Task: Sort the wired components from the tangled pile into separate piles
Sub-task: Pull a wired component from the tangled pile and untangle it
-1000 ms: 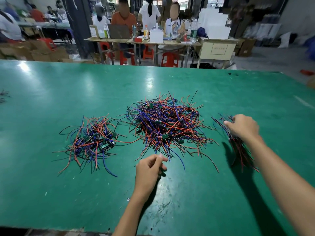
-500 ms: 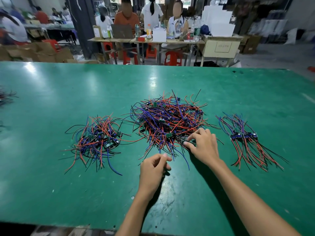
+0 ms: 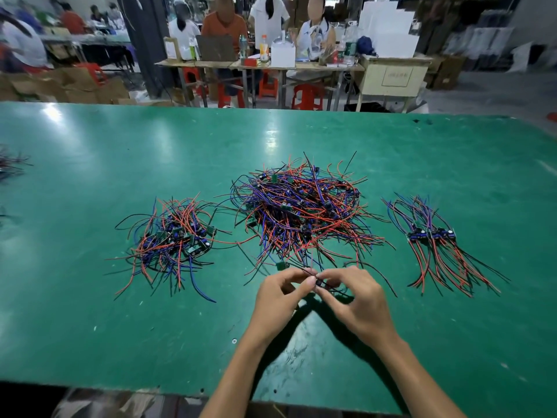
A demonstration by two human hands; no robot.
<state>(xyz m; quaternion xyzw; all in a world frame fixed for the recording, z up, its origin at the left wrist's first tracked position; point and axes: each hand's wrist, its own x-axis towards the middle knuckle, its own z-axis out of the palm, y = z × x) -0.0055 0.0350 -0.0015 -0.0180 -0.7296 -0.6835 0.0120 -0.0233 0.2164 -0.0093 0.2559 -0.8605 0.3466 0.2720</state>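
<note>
A big tangled pile of small green boards with red, blue and black wires lies in the middle of the green table. A smaller messy pile lies to its left. A neat pile with wires laid side by side lies to its right. Just in front of the big pile, my left hand and my right hand meet fingertip to fingertip and together pinch one small wired component. Its black wires trail off to both sides.
A few more wires lie at the table's far left edge. Beyond the table's far edge, several people sit at a cluttered work table with red stools and cardboard boxes around. The table's near edge runs below my forearms.
My right hand has left the right pile, reached into the big pile's front edge and drawn back to meet my left hand. Both hands now pinch one component.
</note>
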